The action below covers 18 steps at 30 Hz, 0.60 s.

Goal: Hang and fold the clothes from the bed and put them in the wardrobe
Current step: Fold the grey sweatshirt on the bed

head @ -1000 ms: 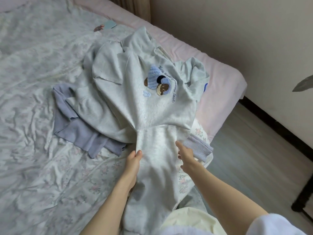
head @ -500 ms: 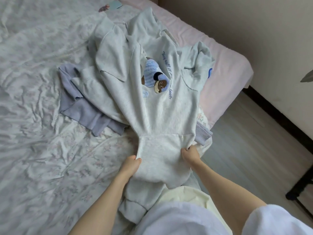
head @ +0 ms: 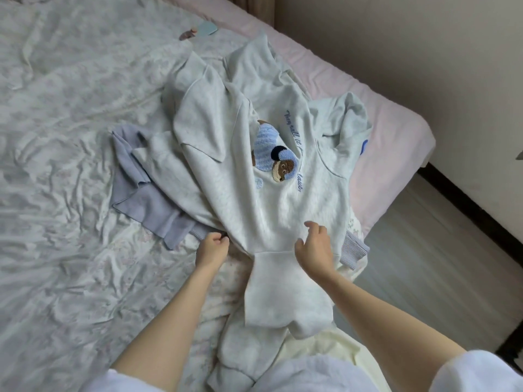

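Head view
Item: grey sweatshirt, bear patch facing up, spread crumpled near the bed's right edge; its lower part trails off the near edge toward you.
Under it: lilac garment, showing at the sweatshirt's left side, on the floral sheet.
Your left hand: grip closed, fingers curled on the sweatshirt's left edge where a ribbed cuff shows.
Your right hand: fingers loosely bent over the cloth at the waist seam; whether they pinch anything, I cannot tell.
Other: small blue object far up the bed, well apart from the clothes.
Step in hand: judged as straightening the sweatshirt flat before folding; nothing folded yet, and no wardrobe in view.
Next move calls for: you smooth the body, bring both sleeves across the front, then fold the hem upward.
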Each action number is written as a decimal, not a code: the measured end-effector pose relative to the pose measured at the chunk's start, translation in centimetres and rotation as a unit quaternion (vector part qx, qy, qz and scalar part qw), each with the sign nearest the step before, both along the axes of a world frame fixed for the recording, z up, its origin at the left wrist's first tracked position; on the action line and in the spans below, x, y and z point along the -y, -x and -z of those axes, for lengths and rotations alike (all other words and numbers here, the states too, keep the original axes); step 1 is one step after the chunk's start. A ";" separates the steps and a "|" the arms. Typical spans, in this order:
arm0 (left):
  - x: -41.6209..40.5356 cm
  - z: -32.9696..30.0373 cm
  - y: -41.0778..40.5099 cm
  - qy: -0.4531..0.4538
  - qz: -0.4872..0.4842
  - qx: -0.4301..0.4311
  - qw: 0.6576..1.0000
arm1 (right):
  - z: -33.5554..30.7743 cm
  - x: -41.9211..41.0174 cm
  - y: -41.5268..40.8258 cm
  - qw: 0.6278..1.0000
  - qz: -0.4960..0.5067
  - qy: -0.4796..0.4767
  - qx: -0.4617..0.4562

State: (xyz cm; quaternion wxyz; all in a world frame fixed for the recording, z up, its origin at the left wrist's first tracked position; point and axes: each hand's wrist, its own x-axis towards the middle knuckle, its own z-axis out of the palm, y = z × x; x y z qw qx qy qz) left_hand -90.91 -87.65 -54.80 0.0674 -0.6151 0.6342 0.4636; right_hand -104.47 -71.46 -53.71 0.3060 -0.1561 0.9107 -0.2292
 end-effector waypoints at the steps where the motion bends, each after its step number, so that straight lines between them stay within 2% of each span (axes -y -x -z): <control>1: 1.2 0.2 0.3 0.004 -0.011 -0.008 1.000 | 0.0 1.3 0.0 1.000 -0.027 0.010 0.000; 7: 7.5 2.0 2.7 -0.033 -0.116 -0.078 0.990 | 1.6 8.2 -0.1 0.981 -0.182 0.049 -0.047; 14: 15.0 3.5 7.3 0.012 -0.185 -0.144 0.972 | 4.8 15.8 0.4 0.899 -0.358 0.062 -0.246; 16: 16.2 3.2 8.4 0.017 -0.188 -0.161 0.969 | 4.9 17.3 0.2 0.897 -0.368 0.039 -0.242; 18: 17.7 3.5 9.0 0.037 -0.191 -0.162 0.967 | 5.2 19.1 -0.2 0.911 -0.359 -0.001 -0.203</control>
